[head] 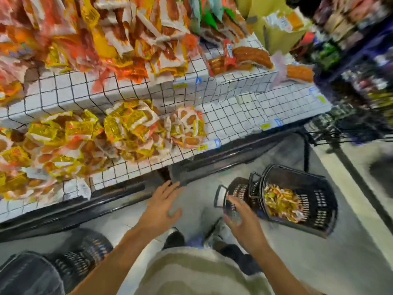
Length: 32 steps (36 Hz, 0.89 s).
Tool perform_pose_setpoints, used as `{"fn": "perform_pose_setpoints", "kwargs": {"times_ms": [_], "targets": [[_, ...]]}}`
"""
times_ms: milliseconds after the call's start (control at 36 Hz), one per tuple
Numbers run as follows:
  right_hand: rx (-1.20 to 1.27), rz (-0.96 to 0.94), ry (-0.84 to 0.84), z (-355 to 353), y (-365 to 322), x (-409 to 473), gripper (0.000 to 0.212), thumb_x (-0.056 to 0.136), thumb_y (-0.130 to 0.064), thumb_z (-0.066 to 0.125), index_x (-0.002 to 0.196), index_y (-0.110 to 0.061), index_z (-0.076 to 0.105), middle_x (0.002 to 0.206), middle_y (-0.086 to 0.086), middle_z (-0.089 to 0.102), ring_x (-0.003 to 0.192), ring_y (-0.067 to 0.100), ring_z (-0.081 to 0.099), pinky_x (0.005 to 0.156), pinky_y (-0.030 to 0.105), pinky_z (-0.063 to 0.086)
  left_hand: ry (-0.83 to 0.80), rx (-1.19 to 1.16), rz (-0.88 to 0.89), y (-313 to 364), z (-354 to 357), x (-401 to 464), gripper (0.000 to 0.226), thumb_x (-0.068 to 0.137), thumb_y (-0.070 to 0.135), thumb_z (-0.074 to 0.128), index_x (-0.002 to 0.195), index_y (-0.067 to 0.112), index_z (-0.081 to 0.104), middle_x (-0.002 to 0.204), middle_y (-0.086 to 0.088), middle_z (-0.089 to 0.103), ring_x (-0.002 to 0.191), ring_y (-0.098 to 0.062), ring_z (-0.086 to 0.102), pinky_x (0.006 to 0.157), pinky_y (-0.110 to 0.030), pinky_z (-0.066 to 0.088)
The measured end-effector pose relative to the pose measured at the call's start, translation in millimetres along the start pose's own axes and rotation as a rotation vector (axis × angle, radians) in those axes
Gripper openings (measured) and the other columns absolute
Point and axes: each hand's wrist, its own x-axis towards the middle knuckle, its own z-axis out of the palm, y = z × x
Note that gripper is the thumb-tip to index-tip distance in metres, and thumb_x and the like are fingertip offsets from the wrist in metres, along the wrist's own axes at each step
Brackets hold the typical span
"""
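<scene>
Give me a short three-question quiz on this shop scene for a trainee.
1. True or false: the left hand and the right hand each grip a packet.
2. The black basket holds: A) bottles, B) yellow and orange packets, C) nothing.
3. Fill in: the black basket lies nearer the ____ hand.
Key: 1 false, both hands are open and hold nothing; 2 B; 3 right.
</scene>
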Motion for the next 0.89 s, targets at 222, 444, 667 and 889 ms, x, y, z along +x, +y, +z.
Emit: {"fn": "perform_pose_setpoints", "kwargs": {"times_ms": [222, 444, 667, 889], "targets": [[-0.072, 0.156, -0.13, -55.6, 88.9, -54.1, 0.06, 0.096, -0.039, 0.068, 0.148, -0.036, 0.04, 0.149, -0.018, 0.038, 0.142, 0.011, 0.036, 0.112, 0.009, 0.022, -0.201, 0.157, 0.007, 55.4, 62.7, 29.1, 0.061, 0.101, 0.048, 0.047, 0.156, 0.032, 0.027, 0.165, 0.015, 0.009, 0.154, -0.013, -0.003, 0.125, -0.036, 0.003], [0.022, 0.328, 0.01, -144.8, 188.2, -116.2, 0.065, 0.095, -0.037, 0.069, 0.151, -0.019, 0.042, 0.155, -0.003, 0.043, 0.143, 0.017, 0.039, 0.116, 0.02, 0.028, -0.378, 0.292, 0.044, 132.9, 146.5, 83.3, 0.073, 0.089, 0.058, 0.042, 0.155, 0.026, 0.032, 0.165, 0.003, 0.021, 0.155, -0.02, 0.009, 0.125, -0.034, 0.009], [0.202, 0.445, 0.229, -216.8, 265.4, -167.8, 0.045, 0.092, -0.031, 0.074, 0.127, -0.045, 0.05, 0.127, -0.028, 0.051, 0.112, -0.018, 0.045, 0.093, -0.004, 0.028, -0.515, 0.327, 0.128, 234.0, 221.9, 128.7, 0.066, 0.098, 0.042, 0.057, 0.155, 0.021, 0.031, 0.164, 0.002, 0.023, 0.153, -0.018, 0.016, 0.124, -0.036, 0.012], [0.202, 0.739, 0.142, -252.6, 315.1, -192.0, 0.065, 0.095, -0.035, 0.069, 0.151, -0.015, 0.042, 0.156, 0.004, 0.043, 0.141, 0.021, 0.042, 0.118, 0.033, 0.033, -0.659, 0.377, 0.241, 295.3, 271.7, 181.0, 0.061, 0.099, 0.041, 0.052, 0.155, 0.028, 0.03, 0.164, 0.003, 0.022, 0.152, -0.022, 0.016, 0.125, -0.036, 0.012]]}}
